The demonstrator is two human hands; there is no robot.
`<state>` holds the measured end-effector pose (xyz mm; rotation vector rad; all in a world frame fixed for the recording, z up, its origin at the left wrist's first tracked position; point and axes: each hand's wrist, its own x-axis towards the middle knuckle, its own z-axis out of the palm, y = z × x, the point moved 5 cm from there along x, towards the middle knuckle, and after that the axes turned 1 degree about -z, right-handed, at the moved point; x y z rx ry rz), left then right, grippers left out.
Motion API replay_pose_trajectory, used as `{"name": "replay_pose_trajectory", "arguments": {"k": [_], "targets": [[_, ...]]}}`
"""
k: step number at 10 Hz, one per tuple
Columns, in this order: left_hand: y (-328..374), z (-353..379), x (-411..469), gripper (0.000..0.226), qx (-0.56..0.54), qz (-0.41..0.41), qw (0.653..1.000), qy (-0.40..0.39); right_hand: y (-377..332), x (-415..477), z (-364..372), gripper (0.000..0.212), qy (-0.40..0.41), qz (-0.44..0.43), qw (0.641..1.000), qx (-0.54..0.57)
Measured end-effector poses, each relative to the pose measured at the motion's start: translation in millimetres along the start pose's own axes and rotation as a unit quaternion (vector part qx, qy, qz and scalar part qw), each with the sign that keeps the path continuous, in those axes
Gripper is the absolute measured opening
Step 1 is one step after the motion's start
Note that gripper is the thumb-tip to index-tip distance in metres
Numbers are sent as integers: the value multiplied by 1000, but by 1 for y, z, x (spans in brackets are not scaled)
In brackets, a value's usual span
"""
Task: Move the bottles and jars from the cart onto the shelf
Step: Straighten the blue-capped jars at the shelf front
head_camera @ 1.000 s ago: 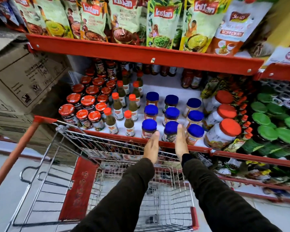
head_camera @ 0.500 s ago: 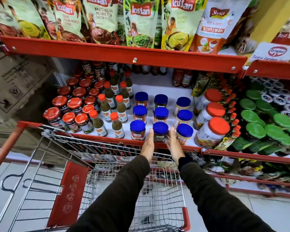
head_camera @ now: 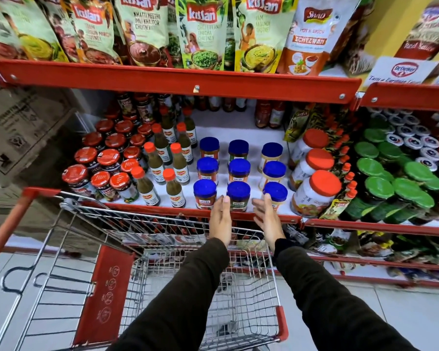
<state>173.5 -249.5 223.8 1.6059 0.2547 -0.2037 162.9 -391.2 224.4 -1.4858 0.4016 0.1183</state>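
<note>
Blue-lidded jars stand in three rows on the white shelf [head_camera: 238,127]. The front middle jar [head_camera: 238,195] sits just beyond my two hands. My left hand [head_camera: 220,219] is flat and upright at that jar's left side, fingertips by its label. My right hand [head_camera: 268,216] is spread open to the jar's right, fingertips near the front right blue-lidded jar [head_camera: 275,195]. Neither hand holds anything. The wire cart [head_camera: 162,249] stands below my dark sleeves; I see no bottle or jar in its basket.
Red-lidded jam jars [head_camera: 104,178] and orange-capped sauce bottles [head_camera: 173,186] fill the shelf's left part. Large orange-lidded jars [head_camera: 317,191] and green-lidded jars [head_camera: 390,188] stand to the right. Chutney pouches [head_camera: 200,34] hang above the red shelf edge [head_camera: 175,82]. Cardboard boxes [head_camera: 18,127] stand far left.
Both hands have pulled back slightly from the front middle jar and spread apart; the right hand has opened wider. The view has shifted leftward.
</note>
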Motion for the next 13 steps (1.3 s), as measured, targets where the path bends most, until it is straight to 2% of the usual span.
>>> {"name": "replay_pose_trajectory", "arguments": {"k": [1,2,3,4,5,6,7,8,9,10,11,12,13], "targets": [[-13,3,-11,39,-22,-1,998,63,11,-8,-31,48,115,-11,992,46],[-17,25,-17,39,-40,2,999,9,13,-15,-56,35,182,-38,979,80],[-6,55,-18,53,-58,-13,996,-73,8,-15,-65,38,170,-55,980,93],[9,80,-13,86,-61,-54,992,-95,3,-10,-60,55,105,-25,990,87],[20,99,-9,80,-83,-62,988,-112,0,-2,-51,44,20,-19,996,83],[19,104,-10,75,-91,-59,990,-92,3,6,-54,41,-9,-15,993,113],[40,115,-32,111,-57,-60,990,-113,9,17,-45,51,-9,-2,999,50],[45,131,-50,101,-41,-45,985,-162,17,19,-42,79,-17,52,998,-8],[30,115,-36,117,-56,-68,991,-97,3,9,-62,52,-1,40,999,-7],[13,104,-23,96,-32,-64,994,-85,-5,4,-68,36,-54,-2,998,43],[16,104,-17,78,1,-63,992,-107,-13,-2,-73,29,-51,-19,998,9],[20,102,-20,76,32,-47,989,-136,-18,-6,-75,49,-54,-6,998,-38],[20,93,-27,74,38,-9,996,-77,-17,-15,-89,66,-31,6,998,-54]]}}
